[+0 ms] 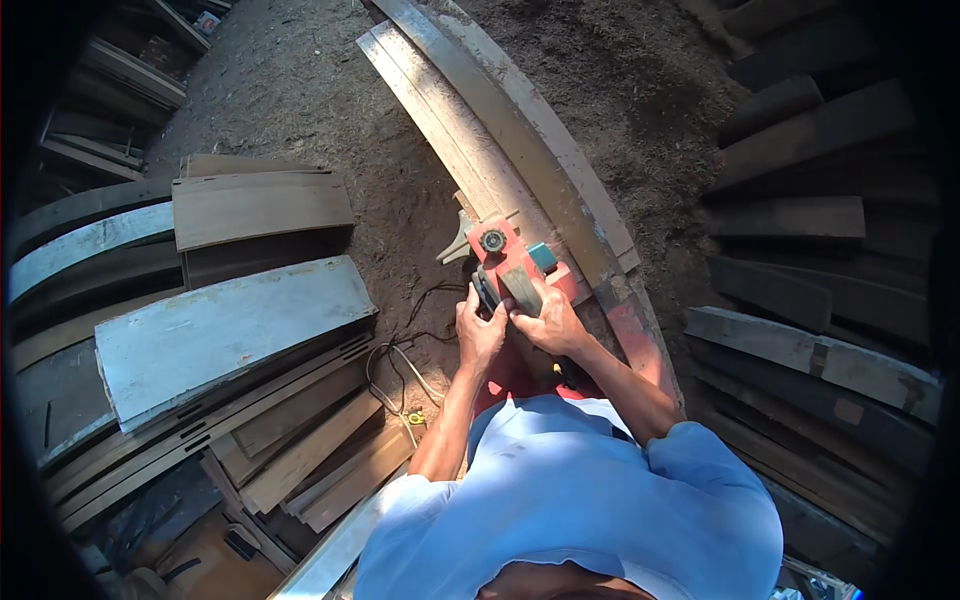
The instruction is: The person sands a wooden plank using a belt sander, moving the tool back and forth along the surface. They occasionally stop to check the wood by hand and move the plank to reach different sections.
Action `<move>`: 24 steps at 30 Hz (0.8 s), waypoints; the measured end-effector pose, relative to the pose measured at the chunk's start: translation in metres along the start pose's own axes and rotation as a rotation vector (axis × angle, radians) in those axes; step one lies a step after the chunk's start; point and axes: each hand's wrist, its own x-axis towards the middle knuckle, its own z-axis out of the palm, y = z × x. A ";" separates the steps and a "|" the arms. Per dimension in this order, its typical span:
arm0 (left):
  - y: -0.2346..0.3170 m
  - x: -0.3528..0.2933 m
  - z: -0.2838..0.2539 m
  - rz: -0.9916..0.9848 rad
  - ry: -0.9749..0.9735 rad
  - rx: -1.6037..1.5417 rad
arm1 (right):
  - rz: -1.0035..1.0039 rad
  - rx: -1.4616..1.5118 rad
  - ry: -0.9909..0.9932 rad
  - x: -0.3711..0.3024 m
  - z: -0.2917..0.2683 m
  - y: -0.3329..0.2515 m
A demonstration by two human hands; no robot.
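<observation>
A red electric planer (pixel 490 240) with a dark round knob and a teal part sits across the near end of a long pale board (pixel 440 125). My right hand (pixel 552 322) is closed around a flat grey-brown block (pixel 521 291) held just over the planer. Beside it, my left hand (pixel 480 332) is closed with its fingertips at a narrow black piece (pixel 487 290); whether this is part of the planer cannot be told. The two hands nearly meet at the thumbs.
Cables (pixel 400 365) loop on the ground to the left, near a small yellow object (pixel 414 417). Stacked planks (pixel 240 325) stand at the left, and more timber (pixel 810 340) lines the right. A long beam (pixel 520 140) runs beside the pale board. Sawdust-strewn ground lies between.
</observation>
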 end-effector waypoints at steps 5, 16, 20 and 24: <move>-0.014 -0.088 0.037 -0.036 0.039 0.010 | 0.074 0.011 -0.039 -0.081 -0.012 0.020; -0.005 0.065 -0.021 0.117 0.031 -0.031 | 0.008 0.028 -0.054 0.065 0.007 -0.019; 0.034 0.154 -0.053 0.142 0.059 -0.138 | 0.017 -0.015 -0.031 0.158 0.014 -0.045; 0.039 0.248 -0.090 0.041 0.084 -0.178 | 0.020 -0.035 -0.034 0.250 0.026 -0.086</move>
